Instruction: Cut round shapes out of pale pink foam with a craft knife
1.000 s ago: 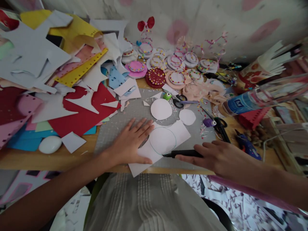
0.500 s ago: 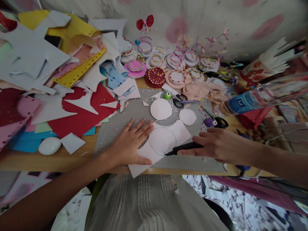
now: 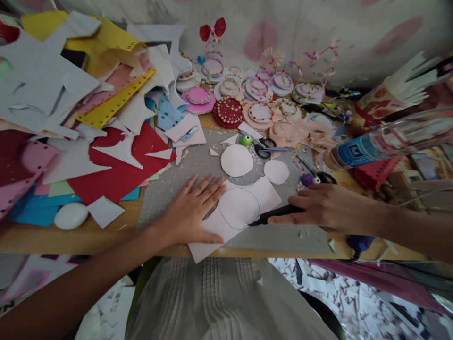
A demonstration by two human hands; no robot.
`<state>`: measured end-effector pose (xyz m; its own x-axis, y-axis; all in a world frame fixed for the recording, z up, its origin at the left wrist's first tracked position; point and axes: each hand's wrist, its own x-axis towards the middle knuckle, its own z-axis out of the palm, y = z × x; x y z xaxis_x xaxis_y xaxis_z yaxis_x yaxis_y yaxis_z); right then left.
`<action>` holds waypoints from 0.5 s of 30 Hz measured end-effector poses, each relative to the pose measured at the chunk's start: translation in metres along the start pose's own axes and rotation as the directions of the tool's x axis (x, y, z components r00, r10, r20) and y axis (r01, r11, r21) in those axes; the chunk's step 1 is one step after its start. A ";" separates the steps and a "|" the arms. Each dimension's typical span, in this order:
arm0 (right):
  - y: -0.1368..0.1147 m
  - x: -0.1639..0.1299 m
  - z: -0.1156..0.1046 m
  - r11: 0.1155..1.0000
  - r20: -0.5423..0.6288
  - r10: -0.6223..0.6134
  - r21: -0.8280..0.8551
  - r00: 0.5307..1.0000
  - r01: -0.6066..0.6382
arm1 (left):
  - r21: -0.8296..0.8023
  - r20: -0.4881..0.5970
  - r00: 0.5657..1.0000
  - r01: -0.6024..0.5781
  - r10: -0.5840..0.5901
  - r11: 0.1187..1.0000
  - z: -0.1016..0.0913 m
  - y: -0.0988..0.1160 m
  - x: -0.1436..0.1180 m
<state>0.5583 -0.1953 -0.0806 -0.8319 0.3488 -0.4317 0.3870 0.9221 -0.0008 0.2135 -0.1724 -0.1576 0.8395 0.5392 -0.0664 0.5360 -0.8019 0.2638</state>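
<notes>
A white sheet (image 3: 271,191) with a blue-green circle drawn on it lies on a grey cutting mat (image 3: 283,241). My left hand (image 3: 198,210) is flat on the sheet's left part, fingers stretched out and thumb apart. My right hand (image 3: 318,208) grips a black craft knife (image 3: 272,215), its thin tip pointing left at the lower right of the drawn circle. Whether the tip touches the sheet, I cannot tell. Just behind the sheet lie a larger white disc (image 3: 237,160) and a smaller white disc (image 3: 276,172).
Black-handled scissors (image 3: 262,150) with a green clip lie behind the discs. Decorated miniature hats (image 3: 228,112) line the wall. Coloured scraps (image 3: 123,174) pile up on the left, near a white egg-shaped object (image 3: 71,216). On the right lies a clear bottle (image 3: 361,151).
My right hand has shifted slightly right with the craft knife, and the tip has moved a little right and up. My left hand and the sheet stay in place.
</notes>
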 end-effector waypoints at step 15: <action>0.011 -0.013 0.009 0.986 -0.003 0.100 0.138 0.995 -0.098 | -0.021 -0.010 1.000 -0.005 0.004 1.000 -0.001 0.000 -0.001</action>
<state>0.5773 -0.1911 -0.0826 -0.7905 0.4397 -0.4264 0.5181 0.8513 -0.0827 0.2131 -0.1726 -0.1568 0.8409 0.5383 -0.0558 0.5302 -0.7988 0.2844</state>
